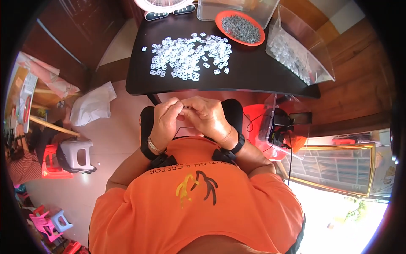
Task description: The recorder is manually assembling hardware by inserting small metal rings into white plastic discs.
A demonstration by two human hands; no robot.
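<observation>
My left hand [166,120] and my right hand [207,117] meet in front of the table's near edge, above my lap. Fingers of both are pinched together at the tips. Between them shows a tiny pale piece with dark spots [186,107], mostly covered by the fingers. On the dark table just beyond lies a loose spread of small white two-holed plastic pieces [179,57]. Farther right, an orange-red plate [218,22] holds a heap of small grey metal-looking parts [241,28].
A clear plastic bin [319,63] with many small clear pieces stands at the table's right. Behind the plate is another clear container [207,10]. A white round object with shoe-shaped feet [165,6] sits at the back. A red basin [252,127] is below right; a grey stool [78,152] is left.
</observation>
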